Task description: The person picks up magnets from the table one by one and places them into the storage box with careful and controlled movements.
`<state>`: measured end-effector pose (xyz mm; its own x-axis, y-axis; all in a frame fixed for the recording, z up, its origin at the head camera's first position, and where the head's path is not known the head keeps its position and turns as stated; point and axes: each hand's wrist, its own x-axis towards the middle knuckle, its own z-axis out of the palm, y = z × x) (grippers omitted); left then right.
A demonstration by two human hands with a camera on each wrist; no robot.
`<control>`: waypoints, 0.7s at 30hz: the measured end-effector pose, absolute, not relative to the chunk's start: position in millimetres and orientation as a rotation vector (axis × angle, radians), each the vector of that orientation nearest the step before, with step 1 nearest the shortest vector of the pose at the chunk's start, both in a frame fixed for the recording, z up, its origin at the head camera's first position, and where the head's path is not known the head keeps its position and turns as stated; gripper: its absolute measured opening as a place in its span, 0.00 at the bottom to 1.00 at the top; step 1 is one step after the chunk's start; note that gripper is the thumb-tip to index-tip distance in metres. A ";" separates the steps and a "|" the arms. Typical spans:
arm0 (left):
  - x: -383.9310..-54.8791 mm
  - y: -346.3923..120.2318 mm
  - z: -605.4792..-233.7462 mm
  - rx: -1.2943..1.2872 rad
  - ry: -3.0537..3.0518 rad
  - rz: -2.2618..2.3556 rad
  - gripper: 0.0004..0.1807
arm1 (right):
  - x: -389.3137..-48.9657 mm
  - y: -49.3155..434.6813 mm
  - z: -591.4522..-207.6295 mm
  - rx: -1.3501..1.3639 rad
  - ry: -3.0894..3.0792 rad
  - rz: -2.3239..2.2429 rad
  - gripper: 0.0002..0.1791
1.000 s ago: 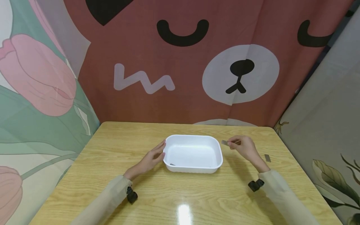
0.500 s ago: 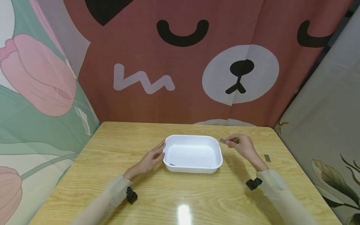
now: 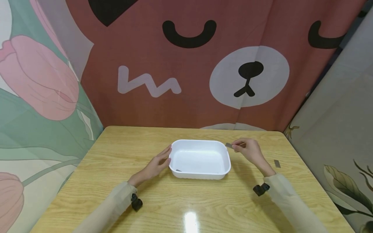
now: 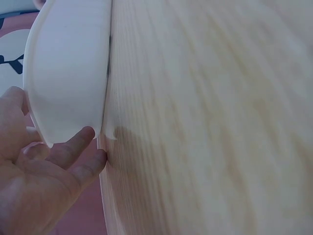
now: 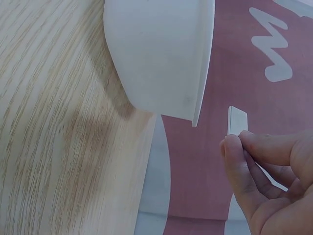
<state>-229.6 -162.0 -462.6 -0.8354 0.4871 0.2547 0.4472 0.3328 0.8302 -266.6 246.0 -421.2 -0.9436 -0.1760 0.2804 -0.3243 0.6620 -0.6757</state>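
Tray [image 3: 201, 176] was touched at left; strip [image 3: 229, 145] was pinched at right.
Nothing was gripped by the left hand [image 3: 155, 165], its fingers extended. A dark piece [image 3: 178, 170] was contained near-left. The strip was held between the right hand's [image 3: 250, 150] closed thumb and fingertips, beside the right rim; another plate [image 3: 277, 163] was located farther right.

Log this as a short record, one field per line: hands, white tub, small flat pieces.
left hand: touching the left side of the tub
right hand: pinching a gray piece near the tub's right rim
tub: white, upright on the wooden table
inside tub: small dark item at near-left corner, unclear what
second piece: on the table, right of the tub
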 end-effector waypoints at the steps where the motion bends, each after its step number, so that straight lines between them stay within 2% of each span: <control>1: -229.5 -161.9 -462.4 0.888 2.532 1.556 0.27 | -267.0 245.5 -421.0 0.413 -2.684 1.153 0.07; 21: -230.3 -162.2 -462.1 0.891 2.539 1.543 0.27 | -271.9 227.2 -422.0 0.421 -2.655 1.233 0.06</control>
